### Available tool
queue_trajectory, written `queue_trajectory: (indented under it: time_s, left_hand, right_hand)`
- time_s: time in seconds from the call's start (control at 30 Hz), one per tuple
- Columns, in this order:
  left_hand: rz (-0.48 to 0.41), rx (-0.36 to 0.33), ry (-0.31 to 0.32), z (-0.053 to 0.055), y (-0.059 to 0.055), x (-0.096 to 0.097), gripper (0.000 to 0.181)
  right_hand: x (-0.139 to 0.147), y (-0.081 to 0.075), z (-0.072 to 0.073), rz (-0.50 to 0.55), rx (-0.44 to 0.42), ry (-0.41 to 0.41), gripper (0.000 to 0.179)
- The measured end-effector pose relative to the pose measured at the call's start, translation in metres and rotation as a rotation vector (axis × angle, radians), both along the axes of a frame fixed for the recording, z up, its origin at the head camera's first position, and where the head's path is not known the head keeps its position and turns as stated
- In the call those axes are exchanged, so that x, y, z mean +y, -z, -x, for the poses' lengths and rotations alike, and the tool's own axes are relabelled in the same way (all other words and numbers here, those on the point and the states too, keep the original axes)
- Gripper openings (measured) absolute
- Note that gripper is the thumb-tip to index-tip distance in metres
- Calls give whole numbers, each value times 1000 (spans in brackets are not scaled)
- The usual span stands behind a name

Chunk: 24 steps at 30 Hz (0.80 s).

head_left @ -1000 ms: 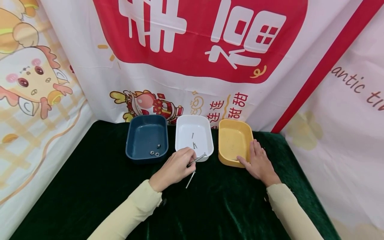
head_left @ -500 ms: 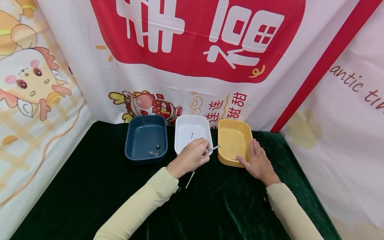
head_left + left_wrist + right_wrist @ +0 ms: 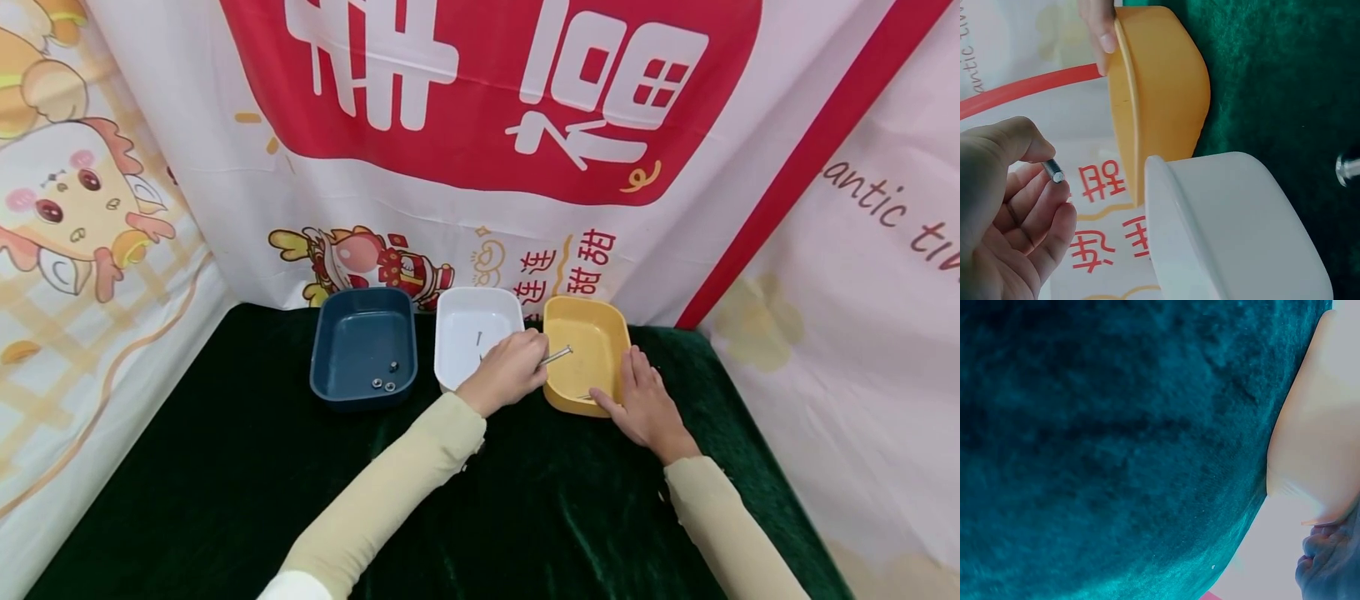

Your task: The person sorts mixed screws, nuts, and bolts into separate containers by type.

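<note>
My left hand pinches a metal bolt between thumb and fingers. In the head view the bolt points right, over the left part of the yellow bin; its threaded end faces the left wrist camera. Beneath that hand stands the white bin, with a small screw lying inside. My right hand rests on the yellow bin's right side, fingers extended along the rim, thumb at the near corner. Next to that thumb a thin metal piece lies in the bin.
A dark blue bin holding a few nuts stands at the left of the row. Dark green velvet covers the table. On it, at the left wrist view's right edge, is a shiny metal piece. Printed cloth hangs behind the bins.
My left hand has carried the bolt rightward, from the white bin's front edge to over the yellow bin. A bolt on the velvet is now hidden behind my left arm. The right hand stays put.
</note>
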<state>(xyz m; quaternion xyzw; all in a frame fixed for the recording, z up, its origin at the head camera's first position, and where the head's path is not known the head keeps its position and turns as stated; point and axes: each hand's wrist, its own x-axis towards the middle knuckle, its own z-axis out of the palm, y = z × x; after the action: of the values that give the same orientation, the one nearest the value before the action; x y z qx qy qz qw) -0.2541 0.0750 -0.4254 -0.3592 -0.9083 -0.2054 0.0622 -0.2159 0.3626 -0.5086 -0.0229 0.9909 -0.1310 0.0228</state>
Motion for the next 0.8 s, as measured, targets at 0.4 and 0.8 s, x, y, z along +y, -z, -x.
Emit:
queue_trajectory:
  time_s: [0.4,0.8]
  left_hand:
    - [96,-12,-24,21,5,28,4]
    - [141,-31,-22,25,12,64,17]
  right_hand:
    - [-4,-1,2,2,21,-14,110]
    - [-2,3,4,-4,30,-13,107]
